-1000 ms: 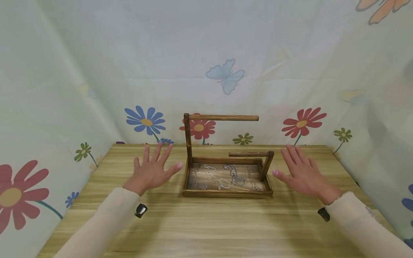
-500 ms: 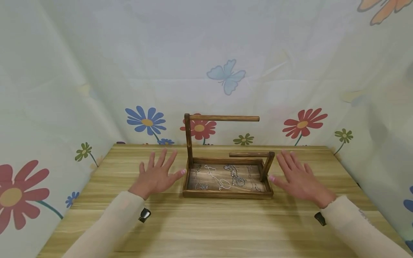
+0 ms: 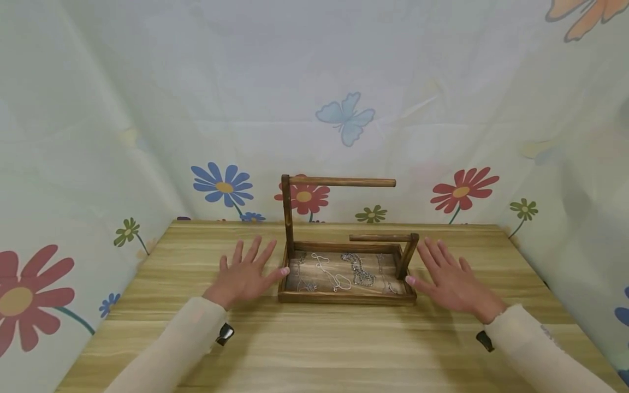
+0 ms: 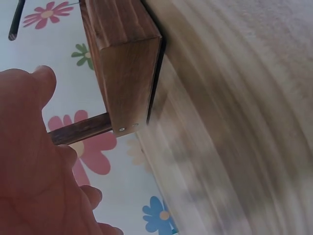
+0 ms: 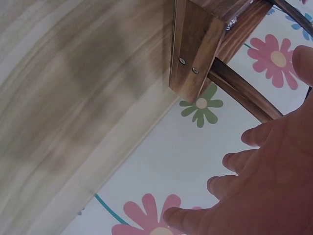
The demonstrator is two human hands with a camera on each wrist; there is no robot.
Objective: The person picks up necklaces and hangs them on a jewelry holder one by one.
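So, just below the middle of the head view sits a dark wooden tray (image 3: 346, 298) with a tall bar (image 3: 344, 182) and a short bar (image 3: 378, 238) on posts, and a few silvery chains (image 3: 363, 274) lying inside. Left hand (image 3: 243, 279) is by its left end, right hand (image 3: 454, 281) by its right, fingers straight and spread, nothing held; can't tell if either thumb touches wood. Wood-grain table (image 3: 314, 344) underneath, floral backdrop (image 3: 442, 65) filling the top, blue butterfly (image 3: 349, 117) upper centre.
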